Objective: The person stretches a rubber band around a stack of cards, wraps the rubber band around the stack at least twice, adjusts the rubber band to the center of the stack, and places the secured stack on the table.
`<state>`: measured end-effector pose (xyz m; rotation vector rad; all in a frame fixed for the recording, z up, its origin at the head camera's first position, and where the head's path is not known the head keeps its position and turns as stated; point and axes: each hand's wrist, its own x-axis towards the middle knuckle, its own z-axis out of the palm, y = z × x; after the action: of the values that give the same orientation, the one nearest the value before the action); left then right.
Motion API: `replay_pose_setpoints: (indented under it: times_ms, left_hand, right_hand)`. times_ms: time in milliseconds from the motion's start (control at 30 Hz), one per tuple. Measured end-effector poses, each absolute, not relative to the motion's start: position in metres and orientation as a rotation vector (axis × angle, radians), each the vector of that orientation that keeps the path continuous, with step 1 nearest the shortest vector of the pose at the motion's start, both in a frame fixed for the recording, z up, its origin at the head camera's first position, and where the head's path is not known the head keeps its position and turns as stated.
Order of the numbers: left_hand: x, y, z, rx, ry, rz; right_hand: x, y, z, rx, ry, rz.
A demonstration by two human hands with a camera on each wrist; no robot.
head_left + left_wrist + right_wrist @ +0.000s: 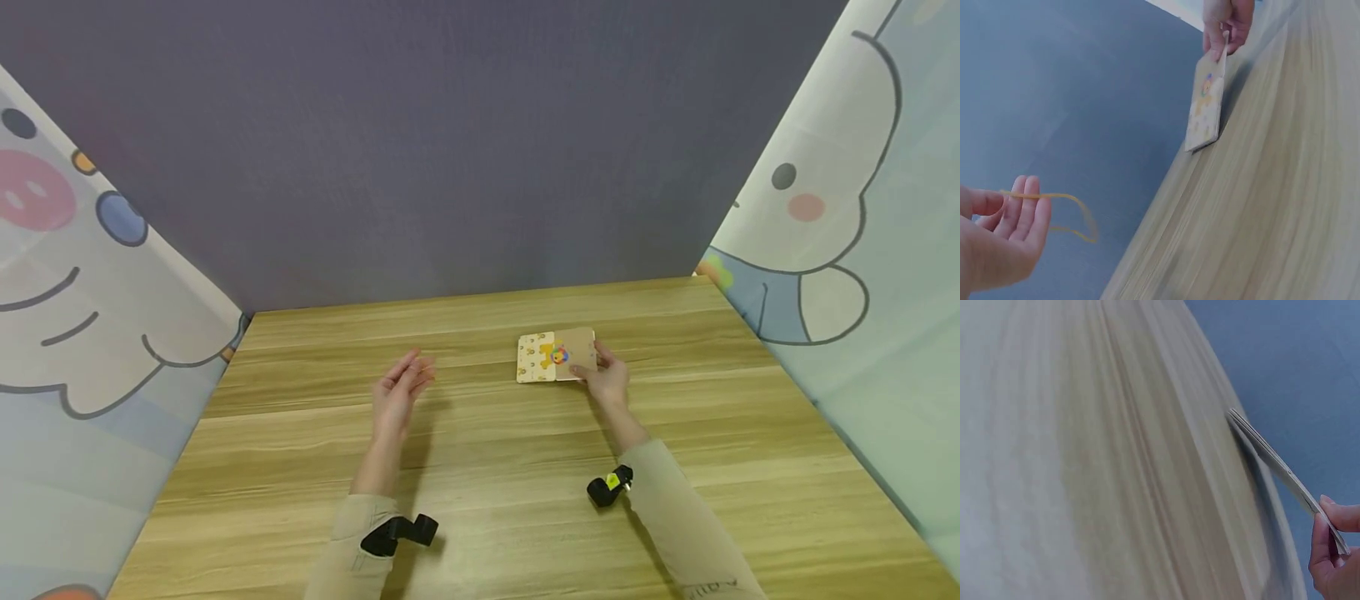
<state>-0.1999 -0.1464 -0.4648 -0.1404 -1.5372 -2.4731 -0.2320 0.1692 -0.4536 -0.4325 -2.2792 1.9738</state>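
Note:
My left hand [395, 393] is raised over the left part of the table and pinches a thin yellow rubber band [1075, 199] between thumb and fingers. The band hangs in a loose loop past the fingertips in the left wrist view. On the right, my right hand [607, 382] grips the right end of a small notebook [574, 353], thumb on top and fingers beneath. Its cover is part tan, part cream with yellow patterns and a colourful round picture. In the right wrist view the notebook tilts, its gripped end raised and its far end close to the table.
The wood-grain table [495, 467] runs back to a dark grey panel [465, 150]. Cartoon-printed curtains [817, 150] flank it on both sides. A black wrist camera [401, 533] is strapped on the left sleeve, another camera [609, 487] on the right.

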Motion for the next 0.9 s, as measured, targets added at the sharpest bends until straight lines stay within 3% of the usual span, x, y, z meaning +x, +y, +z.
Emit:
replay_pose_setpoints:
  times_ms: [133,300,400,767,900]
  left_hand:
    - [-0.208,-0.149,-0.484,-0.368,-1.616,-2.369]
    - [-0.194,-0.137,-0.466,-0.542,-1.624,-2.225]
    - [-0.182,-0.130,-0.448,-0.516,-1.631,-2.216]
    - [-0.174,-0.114,-0.439,-0.496,-1.784,-2.143]
    - [-0.170,-0.105,-0.437,-0.477,-1.762,-2.184]
  right_hand:
    - [-0.228,0.169,-0.449,-0.426,-2.226,2.064]
    - [-0.219,0.168,-0.443,-0.365,-2.129,2.211]
    - [-0.214,0.167,-0.439,-0.301,-2.103,2.249]
    - [-0.194,0.156,-0.424,-0.266,-2.029,2.322]
    - [-0.216,0.164,-0.475,-0.222,-1.883,2.336]
